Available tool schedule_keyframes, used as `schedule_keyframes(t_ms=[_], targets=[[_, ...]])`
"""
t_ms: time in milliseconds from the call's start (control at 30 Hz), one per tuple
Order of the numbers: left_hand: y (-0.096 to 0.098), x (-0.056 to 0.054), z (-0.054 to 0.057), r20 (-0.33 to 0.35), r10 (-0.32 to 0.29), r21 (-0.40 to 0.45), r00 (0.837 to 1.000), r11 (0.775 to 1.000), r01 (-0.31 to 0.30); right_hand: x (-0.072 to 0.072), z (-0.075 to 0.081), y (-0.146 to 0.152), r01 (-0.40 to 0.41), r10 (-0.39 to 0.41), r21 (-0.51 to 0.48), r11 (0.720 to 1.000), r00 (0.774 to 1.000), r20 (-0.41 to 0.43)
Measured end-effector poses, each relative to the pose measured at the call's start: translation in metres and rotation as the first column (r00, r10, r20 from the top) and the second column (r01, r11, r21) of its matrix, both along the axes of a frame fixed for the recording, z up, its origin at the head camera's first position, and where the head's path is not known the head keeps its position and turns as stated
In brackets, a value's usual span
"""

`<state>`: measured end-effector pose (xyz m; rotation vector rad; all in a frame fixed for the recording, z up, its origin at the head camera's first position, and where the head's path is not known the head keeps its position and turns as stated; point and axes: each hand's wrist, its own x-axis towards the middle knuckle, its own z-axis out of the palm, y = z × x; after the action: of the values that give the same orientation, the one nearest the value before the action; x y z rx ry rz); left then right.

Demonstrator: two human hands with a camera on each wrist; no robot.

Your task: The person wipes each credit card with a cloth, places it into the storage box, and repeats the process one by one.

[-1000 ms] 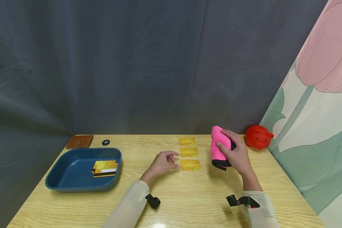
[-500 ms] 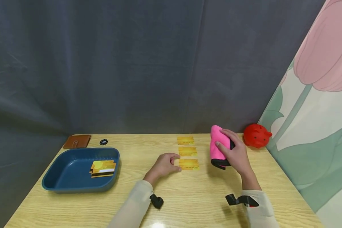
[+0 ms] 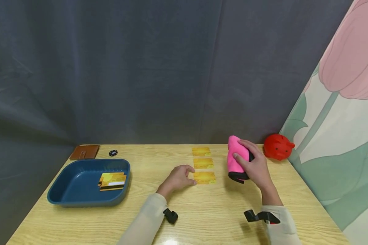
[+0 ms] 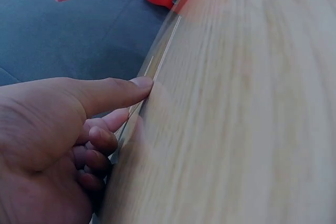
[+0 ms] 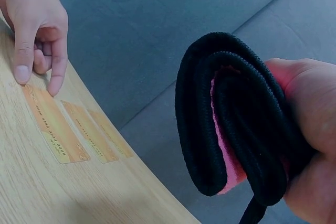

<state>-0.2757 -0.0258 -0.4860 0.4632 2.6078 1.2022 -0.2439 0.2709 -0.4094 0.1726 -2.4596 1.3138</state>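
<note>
Brown wallet (image 3: 84,152): well to the left of the fingers of the left hand (image 3: 178,177), farther back.
Blue tray (image 3: 76,189): left of those fingers, well apart; overlapping yellow cards (image 3: 112,181) lie inside, on the side nearer them.
Black chip (image 3: 113,153): beyond the left fingers, to their left.
Left hand: thumb and index tips at the left corners of the nearest card (image 3: 205,177), which lies flat; whether they pinch it, I cannot tell.
Middle card (image 3: 203,163) and far card (image 3: 201,151): in a column beyond the left fingertips.
Folded pink cloth (image 3: 236,158): grasped between thumb and fingers of the right hand (image 3: 257,165).
Red piggy bank (image 3: 278,147): right of the right fingers.
</note>
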Motion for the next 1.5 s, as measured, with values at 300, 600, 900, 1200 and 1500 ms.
schedule_keyframes(t_ms=[300, 600, 900, 1200, 1500], targets=[[0.002, 0.004, -0.003, -0.029, -0.004, 0.03, 1.0, 1.0, 0.005, -0.002, -0.004, 0.0, 0.003, -0.002, 0.013, 1.0, 1.0, -0.018], [0.003, 0.007, -0.005, -0.076, -0.015, 0.042, 0.997, 0.999, 0.018, -0.002, -0.008, 0.0, 0.007, -0.006, 0.024, 1.0, 0.999, -0.036], [-0.006, 0.0, -0.001, -0.05, 0.057, 0.225, 0.997, 0.973, -0.044, -0.002, -0.007, 0.001, 0.004, -0.004, 0.001, 1.0, 0.999, -0.049], [-0.037, 0.003, 0.023, -0.054, 0.142, 0.359, 0.988, 0.926, -0.114, -0.003, -0.004, -0.005, -0.028, 0.027, -0.013, 1.0, 0.997, -0.067], [-0.059, 0.016, 0.038, -0.042, 0.233, 0.432, 0.972, 0.881, -0.192, -0.002, -0.001, -0.014, -0.052, 0.054, 0.035, 0.998, 0.997, -0.051]])
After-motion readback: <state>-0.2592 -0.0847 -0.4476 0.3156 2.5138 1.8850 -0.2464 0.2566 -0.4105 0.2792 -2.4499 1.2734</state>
